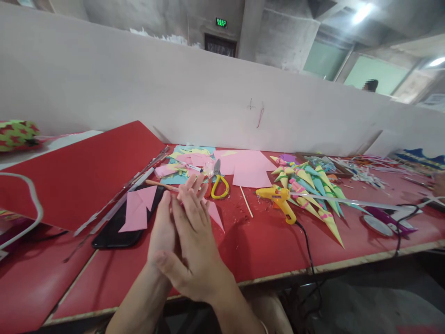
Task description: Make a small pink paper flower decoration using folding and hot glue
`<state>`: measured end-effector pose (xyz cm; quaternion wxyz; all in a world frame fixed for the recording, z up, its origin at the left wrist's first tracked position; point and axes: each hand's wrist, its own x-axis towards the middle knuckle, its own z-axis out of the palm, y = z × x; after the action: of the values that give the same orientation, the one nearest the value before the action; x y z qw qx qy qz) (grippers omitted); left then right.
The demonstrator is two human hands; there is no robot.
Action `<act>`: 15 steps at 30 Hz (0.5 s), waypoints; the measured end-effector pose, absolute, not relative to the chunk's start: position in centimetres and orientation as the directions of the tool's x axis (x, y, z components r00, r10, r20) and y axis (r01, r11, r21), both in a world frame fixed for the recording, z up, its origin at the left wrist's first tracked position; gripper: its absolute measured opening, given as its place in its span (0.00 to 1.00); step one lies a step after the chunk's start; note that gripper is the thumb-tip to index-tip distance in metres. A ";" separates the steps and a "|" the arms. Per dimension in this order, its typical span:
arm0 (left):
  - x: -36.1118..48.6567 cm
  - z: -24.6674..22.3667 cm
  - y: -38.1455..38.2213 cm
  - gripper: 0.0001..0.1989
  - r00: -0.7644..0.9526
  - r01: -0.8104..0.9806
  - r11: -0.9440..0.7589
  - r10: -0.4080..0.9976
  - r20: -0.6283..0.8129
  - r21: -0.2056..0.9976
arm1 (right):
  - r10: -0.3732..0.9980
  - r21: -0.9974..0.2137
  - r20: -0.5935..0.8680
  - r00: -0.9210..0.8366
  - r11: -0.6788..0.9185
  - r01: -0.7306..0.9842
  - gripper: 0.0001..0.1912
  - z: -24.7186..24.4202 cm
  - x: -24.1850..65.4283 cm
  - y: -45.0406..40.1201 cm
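My left hand [162,236] and my right hand [198,243] are pressed palm to palm above the near side of the red table. The right hand lies over the left, with its thumb across the left wrist. Fingers of both hands are stretched out, and whatever may be between the palms is hidden. Just left of them, pink cut pieces [136,215] rest on a black phone [116,235]. A pointed pink piece [216,217] shows to the right of my fingers. Beyond them lie yellow-handled pliers [220,187] and a wooden stick [246,202].
A yellow glue gun [281,199] with a trailing black cord sits to the right, beside several decorated cones [323,185]. Pink sheets [252,168] and scraps [189,160] lie at the back. A red board [93,174] leans left; a white partition [208,97] stands behind.
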<state>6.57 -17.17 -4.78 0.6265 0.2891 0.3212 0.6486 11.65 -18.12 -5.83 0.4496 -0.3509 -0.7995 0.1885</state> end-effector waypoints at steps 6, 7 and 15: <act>7.3 -6.7 -16.6 0.21 -0.122 -0.727 -0.173 0.985 0.124 0.664 | 0.768 -0.637 0.562 -0.308 0.639 0.430 0.35 -5.8 11.9 -18.0; 7.0 -6.5 -16.3 0.19 -0.047 -0.719 -0.052 0.999 0.026 0.693 | 0.773 -0.644 0.564 -0.289 0.631 0.432 0.34 -5.9 12.1 -17.8; 7.0 -4.3 -17.3 0.17 0.133 -0.630 0.362 0.922 -0.363 0.688 | 0.831 -0.720 0.543 -0.120 0.535 0.442 0.24 -7.3 13.8 -16.3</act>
<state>6.95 -17.31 -4.26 0.7287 0.1889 0.3872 0.5324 13.85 -16.28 -7.30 0.4960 -0.4406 -0.7221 0.1962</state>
